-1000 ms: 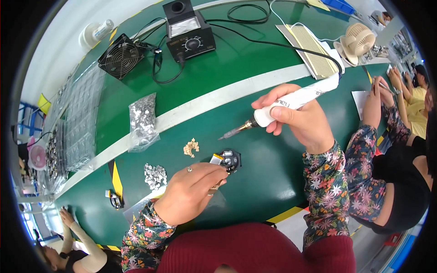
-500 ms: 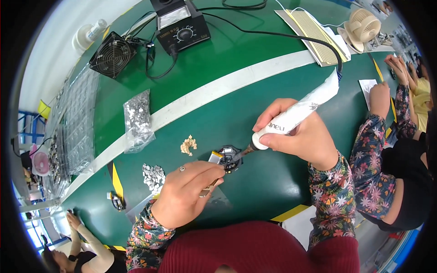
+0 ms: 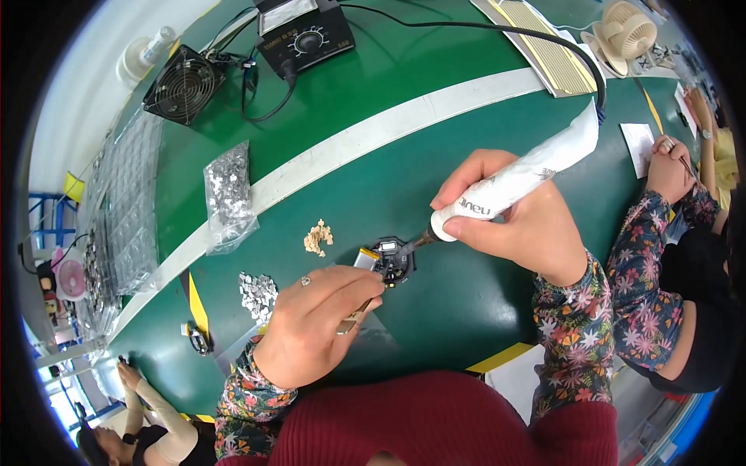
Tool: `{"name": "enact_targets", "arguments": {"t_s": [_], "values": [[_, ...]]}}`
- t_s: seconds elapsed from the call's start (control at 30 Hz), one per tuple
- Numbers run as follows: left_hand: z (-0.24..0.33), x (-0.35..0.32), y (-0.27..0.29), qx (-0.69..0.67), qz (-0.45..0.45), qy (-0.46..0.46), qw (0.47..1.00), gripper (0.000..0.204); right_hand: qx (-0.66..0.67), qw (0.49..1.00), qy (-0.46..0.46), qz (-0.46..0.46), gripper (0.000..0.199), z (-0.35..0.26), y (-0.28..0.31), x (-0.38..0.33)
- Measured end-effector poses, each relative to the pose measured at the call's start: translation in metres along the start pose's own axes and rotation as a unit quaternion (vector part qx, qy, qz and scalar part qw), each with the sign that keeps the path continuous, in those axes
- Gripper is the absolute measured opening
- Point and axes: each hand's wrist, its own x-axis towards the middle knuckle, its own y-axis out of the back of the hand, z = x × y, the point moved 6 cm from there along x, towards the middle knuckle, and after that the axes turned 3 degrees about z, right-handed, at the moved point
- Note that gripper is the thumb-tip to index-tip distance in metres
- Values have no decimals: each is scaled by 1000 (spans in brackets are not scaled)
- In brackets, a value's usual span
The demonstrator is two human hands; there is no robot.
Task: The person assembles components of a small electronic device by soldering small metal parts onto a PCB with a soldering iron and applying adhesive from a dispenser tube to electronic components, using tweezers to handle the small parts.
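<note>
My right hand [image 3: 517, 221] is closed around the white-wrapped handle of a soldering iron [image 3: 536, 175]. The iron's tip reaches down to a small black round electronic device [image 3: 396, 264] on the green mat. A silver battery cell with a yellow edge [image 3: 366, 259] lies at the device's left side. My left hand [image 3: 318, 322] rests low beside the device, its fingers pressed together on metal tweezers [image 3: 353, 318]. The fingers hide the tweezers' tips and the near-left part of the device.
Left of the device lie a pile of beige bits [image 3: 318, 238] and a pile of silvery pieces [image 3: 257, 297]. A clear bag of small parts [image 3: 228, 194], another device [image 3: 197, 339], a soldering station [image 3: 305, 39] and a black fan [image 3: 184, 84] stand farther out. A co-worker's hands [image 3: 670, 167] are at right.
The soldering iron's handle end has swung slightly right, its tip still at the device. My left hand stays nearly in place. The co-worker's hands at right have come together.
</note>
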Motion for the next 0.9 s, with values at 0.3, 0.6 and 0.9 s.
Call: {"name": "enact_targets", "arguments": {"t_s": [0.3,0.6,0.9], "values": [[-3,2,2,-9,11,4,1000,21,-21,999,40,14,16,-2,-5,2],[-3,2,3,-14,15,-3,1000,22,56,997,37,33,15,-5,2,4],[1,0,1,1,9,-17,1000,22,256,963,54,62,20,-12,1,19]]}}
